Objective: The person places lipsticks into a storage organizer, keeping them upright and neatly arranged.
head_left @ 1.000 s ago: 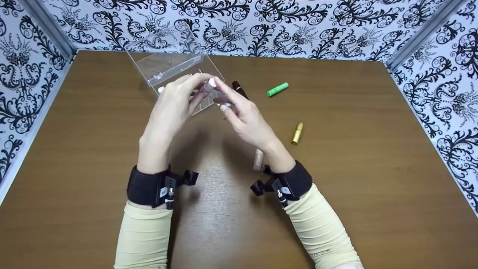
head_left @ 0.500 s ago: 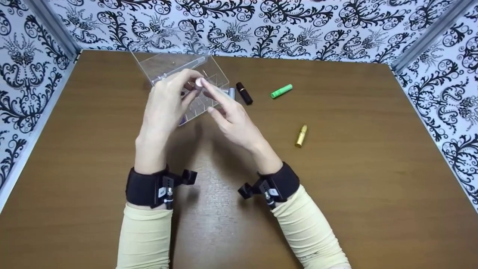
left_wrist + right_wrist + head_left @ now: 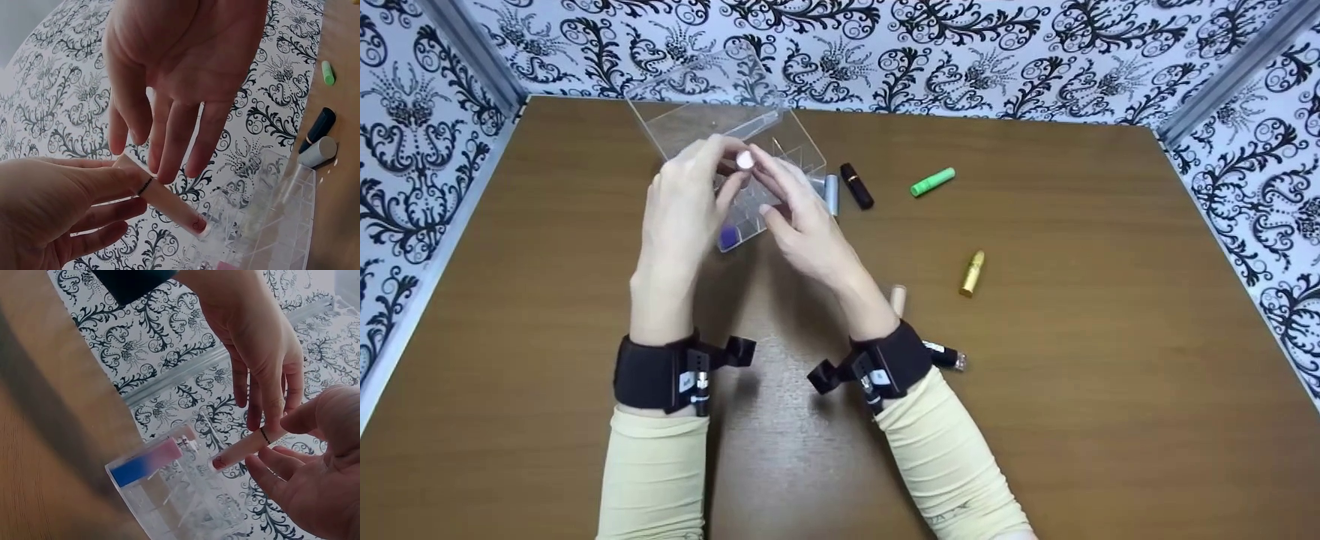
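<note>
My left hand (image 3: 671, 202) pinches a pale pink lipstick tube (image 3: 171, 208) between thumb and fingers, above a clear compartment box (image 3: 808, 139). In the head view the tube's pale end faces the camera. A dark band of lettering rings the tube, and a small red pattern marks its other end, which slants down over the box in the left wrist view. My right hand (image 3: 810, 232) hovers beside it with loosely extended fingers, the index fingertip right at the tube's end. The box's transparent lid (image 3: 697, 120) stands raised at the back; hands cover part of the box.
A purple-blue item (image 3: 729, 238) sits in the box's front corner compartment. Right of the box lie a silver tube (image 3: 832, 196), a black lipstick (image 3: 856, 186), a green tube (image 3: 933, 182) and a gold lipstick (image 3: 972, 274). A beige tube (image 3: 898, 300) and black tube (image 3: 949, 355) lie by my right wrist.
Both hands have shifted left over the box with the pink tube, the right hand farther. The tube now points end-on at the head camera. The black tube by my right wrist has come into sight.
</note>
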{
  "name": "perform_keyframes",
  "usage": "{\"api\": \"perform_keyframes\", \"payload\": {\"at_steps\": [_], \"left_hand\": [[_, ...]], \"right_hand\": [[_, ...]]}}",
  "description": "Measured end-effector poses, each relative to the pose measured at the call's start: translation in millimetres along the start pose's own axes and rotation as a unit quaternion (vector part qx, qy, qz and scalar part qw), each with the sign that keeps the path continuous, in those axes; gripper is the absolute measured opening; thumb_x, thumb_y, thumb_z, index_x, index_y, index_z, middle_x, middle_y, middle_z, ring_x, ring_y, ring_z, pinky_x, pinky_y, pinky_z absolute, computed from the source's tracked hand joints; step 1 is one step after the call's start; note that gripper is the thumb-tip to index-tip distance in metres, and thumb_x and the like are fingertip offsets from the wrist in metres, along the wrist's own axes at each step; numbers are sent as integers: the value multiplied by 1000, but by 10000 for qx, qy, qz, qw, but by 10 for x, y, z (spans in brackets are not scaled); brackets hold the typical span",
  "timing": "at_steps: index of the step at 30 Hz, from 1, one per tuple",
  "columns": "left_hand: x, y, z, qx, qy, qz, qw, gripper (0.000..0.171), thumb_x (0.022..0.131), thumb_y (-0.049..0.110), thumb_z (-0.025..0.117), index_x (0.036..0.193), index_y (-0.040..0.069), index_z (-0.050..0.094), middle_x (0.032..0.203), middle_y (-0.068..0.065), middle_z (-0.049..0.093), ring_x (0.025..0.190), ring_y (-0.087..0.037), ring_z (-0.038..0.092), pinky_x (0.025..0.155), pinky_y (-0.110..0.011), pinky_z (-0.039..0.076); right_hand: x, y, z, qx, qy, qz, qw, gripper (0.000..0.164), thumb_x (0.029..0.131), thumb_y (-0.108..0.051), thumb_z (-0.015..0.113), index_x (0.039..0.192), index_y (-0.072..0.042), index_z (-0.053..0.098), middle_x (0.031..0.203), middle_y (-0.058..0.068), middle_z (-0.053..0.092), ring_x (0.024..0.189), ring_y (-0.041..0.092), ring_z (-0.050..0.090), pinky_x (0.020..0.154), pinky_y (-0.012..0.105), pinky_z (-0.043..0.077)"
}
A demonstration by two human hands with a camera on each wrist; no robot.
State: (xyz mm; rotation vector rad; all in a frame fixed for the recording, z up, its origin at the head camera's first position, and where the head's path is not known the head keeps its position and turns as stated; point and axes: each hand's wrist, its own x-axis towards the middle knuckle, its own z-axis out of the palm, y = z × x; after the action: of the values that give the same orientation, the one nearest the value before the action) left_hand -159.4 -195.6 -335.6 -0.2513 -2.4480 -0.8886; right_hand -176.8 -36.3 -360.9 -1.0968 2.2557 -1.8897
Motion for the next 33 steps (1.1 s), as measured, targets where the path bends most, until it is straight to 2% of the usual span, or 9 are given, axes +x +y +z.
{"api": "perform_keyframes", "payload": {"at_steps": [6, 10, 14, 17, 20, 25, 33], "left_hand": [[-2, -70, 40, 166, 225, -31, 9996, 20, 97, 8, 68, 117, 4, 67, 112, -17, 68, 103, -32, 68, 88, -53, 53], [-4, -132, 73, 185, 291, -130, 9993, 17, 96, 8, 69, 112, 3, 69, 110, -17, 68, 102, -33, 69, 87, -54, 54], [-6, -175, 107, 247, 190, -211, 9993, 15, 96, 6, 69, 111, 2, 69, 112, -17, 69, 103, -36, 68, 87, -56, 53], [-6, -200, 130, 261, 140, -244, 9993, 15, 97, 6, 67, 112, 2, 69, 113, -17, 69, 105, -38, 67, 88, -57, 52], [-3, -215, 147, 248, 142, -240, 9993, 15, 98, 6, 66, 112, 2, 69, 112, -18, 69, 105, -38, 66, 89, -57, 51], [-2, -250, 178, 387, 242, -16, 9990, 14, 97, 2, 67, 110, 0, 69, 108, -17, 71, 102, -37, 67, 90, -53, 49], [-16, -265, 215, 678, 264, -30, 9973, 12, 97, 4, 66, 108, 2, 70, 106, -14, 74, 108, -35, 66, 104, -51, 39]], "right_hand": [[70, 83, 69, 1, -92, 106, 9999, 62, 95, 17, 44, 154, 6, 32, 156, 24, 36, 142, 22, 43, 115, 23, 32], [82, 160, 68, -549, -203, 349, 9977, 62, 96, 13, 46, 155, 0, 35, 158, 18, 38, 143, 18, 41, 114, 22, 33], [77, 243, 59, -1140, -433, 479, 9914, 65, 97, 10, 48, 158, -5, 32, 161, 14, 35, 145, 18, 36, 116, 20, 26], [79, 287, 64, -1330, -583, 422, 9885, 66, 97, 10, 47, 159, -5, 29, 162, 15, 33, 148, 19, 32, 118, 18, 19], [77, 311, 71, -1457, -628, 397, 9865, 66, 98, 10, 47, 159, -4, 28, 162, 15, 32, 148, 20, 32, 118, 18, 17], [58, 326, 81, -1708, -727, 527, 9812, 68, 98, 7, 48, 161, -8, 25, 162, 13, 32, 149, 17, 29, 118, 18, 15], [53, 368, 89, -1905, -932, 322, 9767, 68, 96, 9, 47, 159, -3, 25, 163, 17, 28, 153, 28, 19, 122, 25, 7]]}}
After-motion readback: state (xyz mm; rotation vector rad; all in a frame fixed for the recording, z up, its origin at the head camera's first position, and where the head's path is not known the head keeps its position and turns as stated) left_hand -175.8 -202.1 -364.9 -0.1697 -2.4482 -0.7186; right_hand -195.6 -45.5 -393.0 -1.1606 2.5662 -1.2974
